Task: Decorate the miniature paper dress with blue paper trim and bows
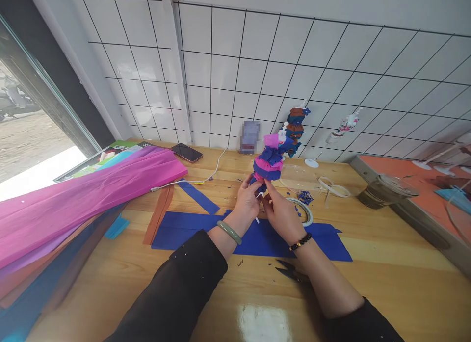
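A small figure in pink and blue crepe paper (268,170) stands up from between my two hands, above the table. My left hand (247,197) wraps its fingers round the lower part. From the other side, my right hand (281,212) pinches the same lower part with thumb and fingertips. A thin white strip (257,220) hangs below my fingers; I cannot tell what it is joined to. Under both hands lies a wide blue crepe paper strip (213,234). A roll of tape (307,212) rests just beyond my right hand, and dark scissors (290,271) lie beneath my right forearm.
Stacked crepe paper sheets (110,180) cover the left side. A phone (187,153) and a white cable (217,168) lie near the wall. Other dressed figures (296,121) stand at the back. A cup with dark liquid (379,192) sits at right, beside an orange-topped surface (390,170).
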Action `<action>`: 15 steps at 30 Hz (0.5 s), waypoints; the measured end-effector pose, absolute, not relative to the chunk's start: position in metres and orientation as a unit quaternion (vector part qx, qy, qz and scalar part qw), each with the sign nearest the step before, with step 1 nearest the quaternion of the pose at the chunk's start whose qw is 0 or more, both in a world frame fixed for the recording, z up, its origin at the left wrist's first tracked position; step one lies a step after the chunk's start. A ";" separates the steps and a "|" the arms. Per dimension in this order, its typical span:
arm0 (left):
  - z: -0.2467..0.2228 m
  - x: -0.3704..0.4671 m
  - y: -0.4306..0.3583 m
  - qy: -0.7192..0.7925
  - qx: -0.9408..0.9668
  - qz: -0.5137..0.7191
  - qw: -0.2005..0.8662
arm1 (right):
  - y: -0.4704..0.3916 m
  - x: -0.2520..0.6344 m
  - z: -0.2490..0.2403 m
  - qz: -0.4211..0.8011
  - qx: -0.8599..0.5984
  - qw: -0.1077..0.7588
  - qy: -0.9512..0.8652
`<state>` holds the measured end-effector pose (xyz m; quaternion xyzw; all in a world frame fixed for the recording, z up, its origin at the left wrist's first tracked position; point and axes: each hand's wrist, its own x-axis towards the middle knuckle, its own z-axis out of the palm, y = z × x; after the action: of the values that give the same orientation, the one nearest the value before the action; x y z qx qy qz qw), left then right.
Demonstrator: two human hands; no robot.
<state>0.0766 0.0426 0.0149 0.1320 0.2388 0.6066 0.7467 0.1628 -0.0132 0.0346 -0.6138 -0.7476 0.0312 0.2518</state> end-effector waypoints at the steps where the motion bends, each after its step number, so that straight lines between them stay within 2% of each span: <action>1: 0.015 0.077 0.043 0.239 0.134 0.608 0.745 | -0.013 0.163 0.034 0.064 -0.602 0.281 -0.745; 4: 0.015 0.076 0.044 0.246 0.134 0.605 0.745 | -0.012 0.165 0.033 0.148 -0.569 0.347 -0.731; 7: 0.016 0.075 0.043 0.248 0.131 0.604 0.746 | -0.012 0.167 0.033 0.177 -0.557 0.377 -0.719; 15: 0.012 0.076 0.044 0.243 0.138 0.600 0.750 | -0.013 0.166 0.036 0.110 -0.577 0.327 -0.740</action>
<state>0.0755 0.0436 0.0118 0.1378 0.2427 0.6003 0.7495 0.1659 -0.0128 0.0359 -0.5770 -0.7404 0.1096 0.3269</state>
